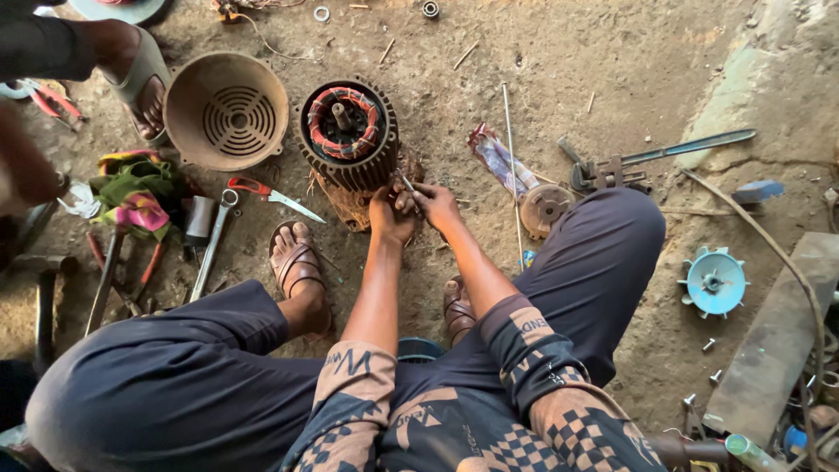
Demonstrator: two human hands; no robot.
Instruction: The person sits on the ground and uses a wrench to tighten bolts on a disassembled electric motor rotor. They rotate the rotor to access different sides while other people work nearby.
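I see the dirt floor (568,79) first, then the finned motor body (348,133) standing on end between my knees, copper windings showing at its top. The brown fan cover (225,110) lies just to its left. My left hand (391,212) and right hand (434,203) meet at the motor's lower edge, fingers pinching a thin metal tool (407,186).

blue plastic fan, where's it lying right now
In the head view the blue plastic fan lies flat on the dirt floor at the right, beyond the person's right knee, just left of a grey slab and below the long wrench.
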